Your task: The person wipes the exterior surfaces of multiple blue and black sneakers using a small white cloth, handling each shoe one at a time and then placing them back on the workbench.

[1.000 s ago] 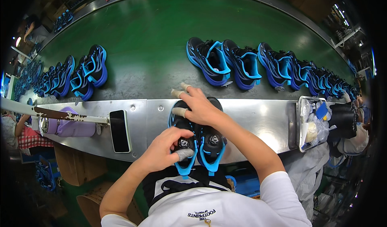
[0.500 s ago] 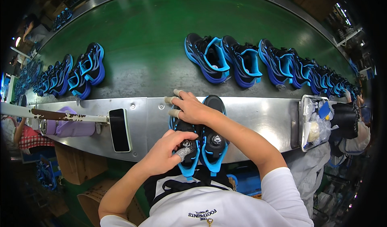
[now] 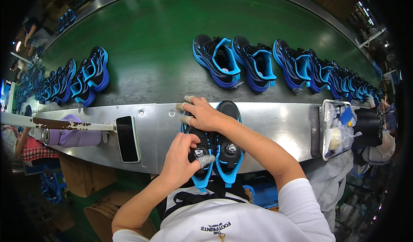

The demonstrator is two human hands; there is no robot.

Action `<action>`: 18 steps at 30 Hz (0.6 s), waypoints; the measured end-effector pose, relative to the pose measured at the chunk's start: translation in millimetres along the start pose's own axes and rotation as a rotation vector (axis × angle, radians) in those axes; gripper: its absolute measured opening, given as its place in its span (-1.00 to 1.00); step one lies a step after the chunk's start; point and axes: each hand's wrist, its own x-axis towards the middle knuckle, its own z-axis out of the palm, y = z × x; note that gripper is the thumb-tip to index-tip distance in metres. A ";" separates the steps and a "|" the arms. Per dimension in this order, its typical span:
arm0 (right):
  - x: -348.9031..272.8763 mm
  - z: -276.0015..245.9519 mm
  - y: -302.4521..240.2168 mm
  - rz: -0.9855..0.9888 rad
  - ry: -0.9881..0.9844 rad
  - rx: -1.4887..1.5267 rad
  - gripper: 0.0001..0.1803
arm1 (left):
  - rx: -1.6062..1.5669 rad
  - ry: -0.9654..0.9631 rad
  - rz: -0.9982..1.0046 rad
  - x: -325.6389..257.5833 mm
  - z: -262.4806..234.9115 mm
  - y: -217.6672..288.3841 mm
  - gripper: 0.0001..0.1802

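A black and blue sneaker pair lies soles down on the metal ledge, toes pointing away from me. On the left sneaker (image 3: pixel 195 133), my left hand (image 3: pixel 179 157) has curled fingers and a thumb in a grey finger cover around the round lacing dial (image 3: pixel 198 153). Reaching across from the right, my right hand (image 3: pixel 204 114) grips the front of that same sneaker, its toe mostly hidden under the palm. Pale covers sit on several of its fingertips. The right sneaker (image 3: pixel 229 111) stands close beside, partly under my right wrist, with its own dial (image 3: pixel 231 148) showing.
Beyond the ledge, a green conveyor belt (image 3: pixel 146 40) carries similar sneakers (image 3: pixel 215 61) at right and more (image 3: pixel 95 70) at left. A phone (image 3: pixel 127 139), a purple bottle (image 3: pixel 75 132) and a rusty white bar (image 3: pixel 64 124) are left; a tray of plastic bags (image 3: pixel 337 132) is right.
My left hand has shifted from the inner side of the left sneaker's dial to its outer side, thumb now across below it. Sneakers on the belt have drifted slightly left. My right hand stays put.
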 end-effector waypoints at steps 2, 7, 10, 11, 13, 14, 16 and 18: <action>1.8 -1.2 -1.9 -0.007 -0.003 0.005 -0.49 | -0.130 0.004 -0.011 2.6 1.8 -5.8 -0.59; 6.1 -5.3 -5.4 -0.017 -0.040 -0.003 -0.48 | -0.281 -0.392 0.140 14.2 -27.7 -34.8 -0.51; 9.5 0.7 -7.8 -0.023 -0.007 0.003 -0.49 | -0.158 -0.341 0.216 8.6 -29.7 -31.1 -0.46; 11.6 3.9 -9.5 -0.025 -0.001 0.007 -0.49 | -0.132 -0.241 0.204 1.7 -26.9 -30.6 -0.49; 15.7 7.8 -16.0 -0.028 0.001 0.009 -0.49 | -0.073 0.034 0.083 -14.7 -20.6 -23.2 -0.55; 17.0 8.1 -20.4 -0.029 -0.003 0.012 -0.49 | -0.026 0.125 -0.012 -21.5 -18.7 -22.0 -0.56; 19.3 9.3 -26.8 -0.030 -0.011 0.013 -0.50 | 0.019 0.185 -0.032 -29.5 -11.2 -25.1 -0.56; 21.9 11.0 -29.4 -0.034 -0.004 0.014 -0.51 | 0.063 0.242 -0.053 -28.0 -12.6 -41.1 -0.56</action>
